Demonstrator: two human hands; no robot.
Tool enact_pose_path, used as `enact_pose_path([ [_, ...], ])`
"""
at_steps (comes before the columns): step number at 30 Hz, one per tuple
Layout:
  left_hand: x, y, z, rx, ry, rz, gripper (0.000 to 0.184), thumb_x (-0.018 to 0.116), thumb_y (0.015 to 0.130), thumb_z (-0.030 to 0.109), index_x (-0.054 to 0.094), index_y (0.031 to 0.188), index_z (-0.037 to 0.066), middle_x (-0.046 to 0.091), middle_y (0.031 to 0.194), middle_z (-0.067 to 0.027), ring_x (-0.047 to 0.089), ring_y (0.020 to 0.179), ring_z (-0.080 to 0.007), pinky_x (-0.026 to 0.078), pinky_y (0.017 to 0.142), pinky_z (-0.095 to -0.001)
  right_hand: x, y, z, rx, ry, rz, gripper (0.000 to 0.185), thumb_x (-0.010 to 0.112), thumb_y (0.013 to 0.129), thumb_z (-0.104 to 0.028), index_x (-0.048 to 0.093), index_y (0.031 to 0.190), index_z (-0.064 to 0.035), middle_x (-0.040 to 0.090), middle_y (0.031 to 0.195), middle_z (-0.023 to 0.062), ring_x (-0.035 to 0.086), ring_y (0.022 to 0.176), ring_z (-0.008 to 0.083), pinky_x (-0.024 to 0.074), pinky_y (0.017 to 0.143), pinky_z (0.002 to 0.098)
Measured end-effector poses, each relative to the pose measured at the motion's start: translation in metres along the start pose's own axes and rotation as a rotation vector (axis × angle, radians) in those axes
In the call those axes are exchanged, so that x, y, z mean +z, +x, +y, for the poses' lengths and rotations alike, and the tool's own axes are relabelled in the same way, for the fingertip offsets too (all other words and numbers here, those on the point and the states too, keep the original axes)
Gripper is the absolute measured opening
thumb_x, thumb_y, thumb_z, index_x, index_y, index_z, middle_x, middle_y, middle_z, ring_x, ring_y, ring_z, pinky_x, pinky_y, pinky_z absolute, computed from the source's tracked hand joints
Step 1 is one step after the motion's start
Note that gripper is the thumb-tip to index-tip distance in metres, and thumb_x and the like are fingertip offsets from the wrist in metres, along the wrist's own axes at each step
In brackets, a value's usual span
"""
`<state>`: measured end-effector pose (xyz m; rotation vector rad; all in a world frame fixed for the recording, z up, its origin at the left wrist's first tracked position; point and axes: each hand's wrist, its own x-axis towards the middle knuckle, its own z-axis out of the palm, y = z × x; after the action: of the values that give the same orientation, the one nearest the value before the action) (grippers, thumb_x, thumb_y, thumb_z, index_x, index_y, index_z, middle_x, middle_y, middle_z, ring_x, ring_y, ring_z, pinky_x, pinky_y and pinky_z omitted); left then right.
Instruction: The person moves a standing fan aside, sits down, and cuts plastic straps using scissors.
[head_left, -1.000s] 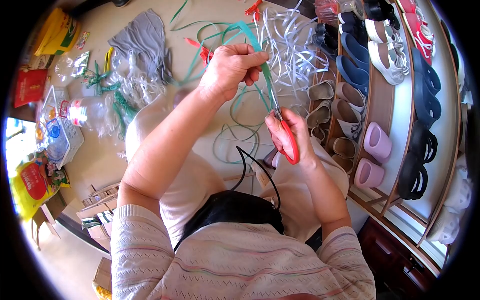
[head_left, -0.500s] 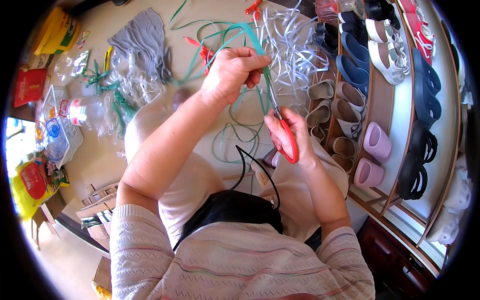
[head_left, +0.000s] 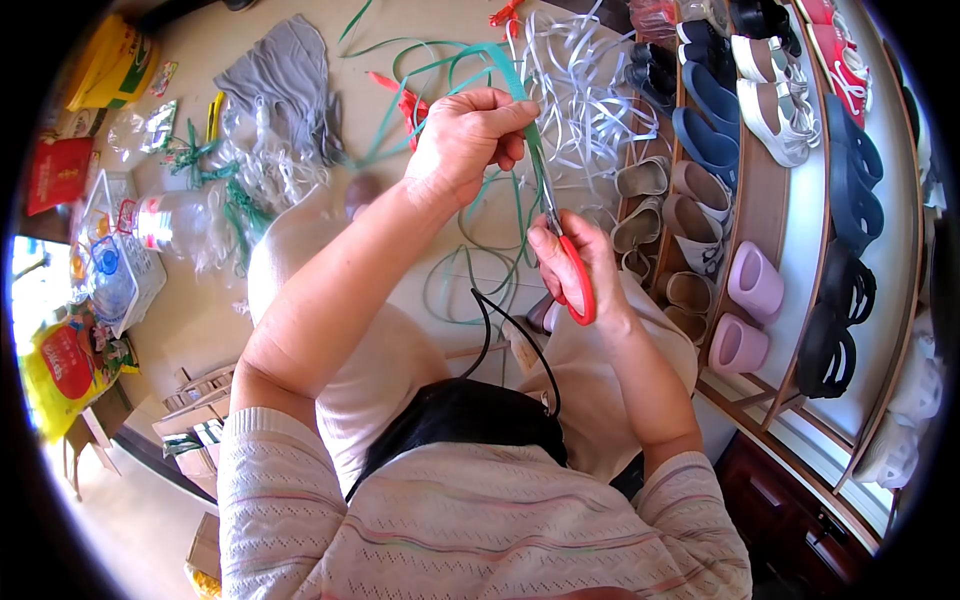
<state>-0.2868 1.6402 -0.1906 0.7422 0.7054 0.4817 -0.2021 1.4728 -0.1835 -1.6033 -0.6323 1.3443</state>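
My left hand (head_left: 470,140) pinches a green plastic strap (head_left: 509,75) between thumb and fingers, up above my knees. The strap loops away behind the hand and also hangs down past it. Just to the right and lower, my right hand (head_left: 575,262) is wrapped round the red handle of the scissors (head_left: 578,280). Their metal blades point up along the strap, close under my left thumb. Whether the blades are touching the strap I cannot tell.
White straps (head_left: 590,90) lie tangled on the floor ahead, near red strips (head_left: 405,105). A shoe rack (head_left: 755,205) full of footwear stands at right. Leftward are a grey cloth (head_left: 285,85), a plastic bottle (head_left: 185,222), a white basket (head_left: 145,280) and a yellow bucket (head_left: 112,65).
My left hand has shifted very slightly left and down with the strap. The right hand and the scissors stay almost where they were.
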Motion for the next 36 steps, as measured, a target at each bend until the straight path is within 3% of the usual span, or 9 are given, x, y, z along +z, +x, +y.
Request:
enact_pose_path([
  [15,0.001,-0.004,-0.002,-0.034,-0.01,-0.052,0.014,0.064,0.08,0.013,0.057,0.07,0.005,0.049,0.056,0.0005,0.045,0.047,-0.0076,0.032,0.044,-0.0213,0.003,0.001,-0.001,0.021,0.082,0.025,0.027,0.065,0.081,-0.03,0.052,0.082,-0.0066,0.041,0.054,-0.0065,0.033,0.039,0.0017,0.024,0.035,0.0181],
  [22,-0.008,0.011,0.006,0.035,-0.087,0.032,0.012,0.063,0.081,0.012,0.058,0.078,0.001,0.051,0.06,-0.0014,0.045,0.049,-0.0083,0.033,0.046,-0.022,0.004,-0.001,-0.002,0.039,-0.025,0.005,0.024,0.06,0.085,-0.027,0.05,0.087,-0.0051,0.04,0.05,-0.0047,0.036,0.037,0.0046,0.0267,0.035,0.0188],
  [33,-0.004,0.005,0.002,0.036,-0.076,0.008,0.013,0.064,0.08,0.012,0.056,0.072,0.005,0.052,0.06,-0.0007,0.047,0.049,-0.0091,0.034,0.046,-0.0223,0.001,-0.001,-0.003,0.067,0.021,-0.004,0.022,0.058,0.086,-0.026,0.049,0.085,-0.0059,0.041,0.056,-0.0039,0.037,0.04,0.0043,0.0292,0.037,0.019],
  [36,-0.004,0.004,0.001,0.039,-0.075,0.009,0.013,0.064,0.08,0.012,0.056,0.072,0.005,0.051,0.06,-0.0004,0.047,0.049,-0.0091,0.034,0.046,-0.0224,0.003,-0.001,0.0,0.025,0.091,0.026,0.028,0.064,0.082,-0.032,0.051,0.082,-0.0071,0.039,0.052,-0.0069,0.032,0.037,0.0017,0.0234,0.034,0.0184],
])
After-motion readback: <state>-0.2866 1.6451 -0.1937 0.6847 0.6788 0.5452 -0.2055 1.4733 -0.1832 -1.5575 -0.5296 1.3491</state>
